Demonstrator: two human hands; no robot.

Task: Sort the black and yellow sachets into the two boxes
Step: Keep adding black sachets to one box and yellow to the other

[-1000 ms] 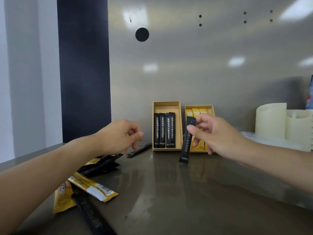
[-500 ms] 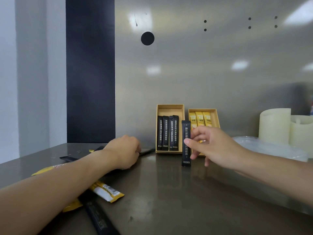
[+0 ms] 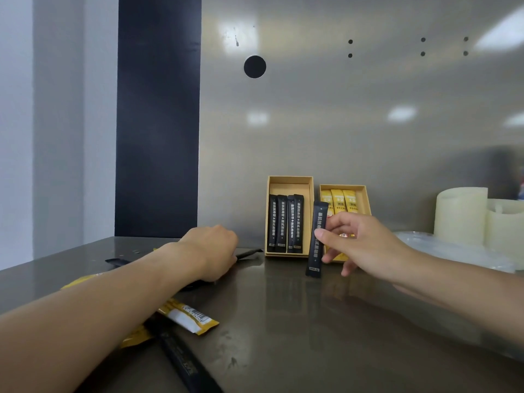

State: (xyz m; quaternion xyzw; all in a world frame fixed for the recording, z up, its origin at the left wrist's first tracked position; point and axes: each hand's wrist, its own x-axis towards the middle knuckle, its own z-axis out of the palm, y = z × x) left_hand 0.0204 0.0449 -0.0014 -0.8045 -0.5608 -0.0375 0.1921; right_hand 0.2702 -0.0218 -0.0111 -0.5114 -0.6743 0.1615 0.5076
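Black sachet (image 3: 316, 239) hangs upright, pinched mid-length by the right hand (image 3: 365, 245), just in front of the left box (image 3: 289, 181) at the table's (image 3: 312, 321) far edge, turned, I'd judge, to match its black row. Left hand (image 3: 212, 251) covers loose sachets (image 3: 249, 253) nearer the left edge; its grip can't be told.

Prob commercial prep stn: stainless counter (image 3: 312, 330), steel wall panel (image 3: 354, 131) w/ holes.

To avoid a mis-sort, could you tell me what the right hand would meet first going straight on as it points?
Probably the tan cardboard box of yellow sachets, just behind the right hand and its slim black sachet; depth is unclear.
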